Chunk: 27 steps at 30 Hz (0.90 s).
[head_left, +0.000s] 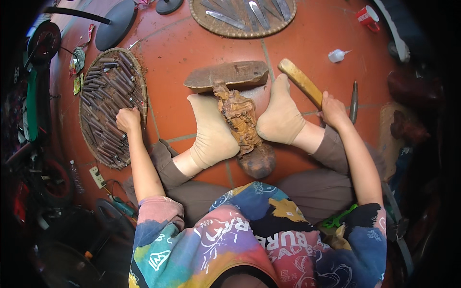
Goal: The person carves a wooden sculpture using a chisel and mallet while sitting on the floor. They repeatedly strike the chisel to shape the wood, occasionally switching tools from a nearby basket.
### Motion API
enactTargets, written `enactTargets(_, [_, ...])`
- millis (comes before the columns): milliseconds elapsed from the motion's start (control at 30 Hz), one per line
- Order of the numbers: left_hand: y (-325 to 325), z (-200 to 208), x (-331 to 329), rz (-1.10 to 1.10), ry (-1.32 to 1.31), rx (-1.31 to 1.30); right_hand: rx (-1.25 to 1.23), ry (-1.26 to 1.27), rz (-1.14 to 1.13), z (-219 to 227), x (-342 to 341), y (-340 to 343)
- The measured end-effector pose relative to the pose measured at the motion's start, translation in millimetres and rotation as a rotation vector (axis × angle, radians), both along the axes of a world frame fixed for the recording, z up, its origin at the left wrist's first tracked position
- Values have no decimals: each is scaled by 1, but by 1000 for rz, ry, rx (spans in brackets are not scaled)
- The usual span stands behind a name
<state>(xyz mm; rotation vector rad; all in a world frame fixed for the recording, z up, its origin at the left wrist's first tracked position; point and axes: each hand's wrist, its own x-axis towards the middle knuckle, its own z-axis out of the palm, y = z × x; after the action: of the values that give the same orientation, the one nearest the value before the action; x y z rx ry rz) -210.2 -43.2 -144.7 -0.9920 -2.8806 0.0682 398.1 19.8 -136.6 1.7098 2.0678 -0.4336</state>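
My left hand (128, 119) is closed at the right side of a shallow woven basket (145, 81) full of dark-handled carving chisels (109, 103). Whatever its fingers grip, if anything, is hidden. In my right hand (333, 110) is the lower end of a pale wooden mallet (301, 82), which slants up and left past my right foot. Between my socked feet lies a brown wood carving (241, 117), with deep folds along its middle and a dark rounded end towards me. Its far end meets a dark wooden block (225, 77).
A round woven tray (235, 33) with flat metal blades stands at the far side. To the right are a red cup (368, 18), a small white bottle (337, 55) and a dark pointed tool (354, 102). A power strip (97, 177) lies near my left knee.
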Motion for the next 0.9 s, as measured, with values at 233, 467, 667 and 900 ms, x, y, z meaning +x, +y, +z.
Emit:
enactTargets(233, [8, -18, -88, 289, -675, 328, -28, 37, 32, -2, -5, 0])
enactTargets(467, [2, 9, -88, 299, -1689, 817, -10, 19, 3, -5, 0, -1])
enactTargets(667, [-22, 109, 94, -84, -1762, 904, -5, -44, 67, 5, -12, 3])
enactTargets(900, [-40, 112, 222, -430, -1530, 969, -71, -87, 64, 6, -9, 3])
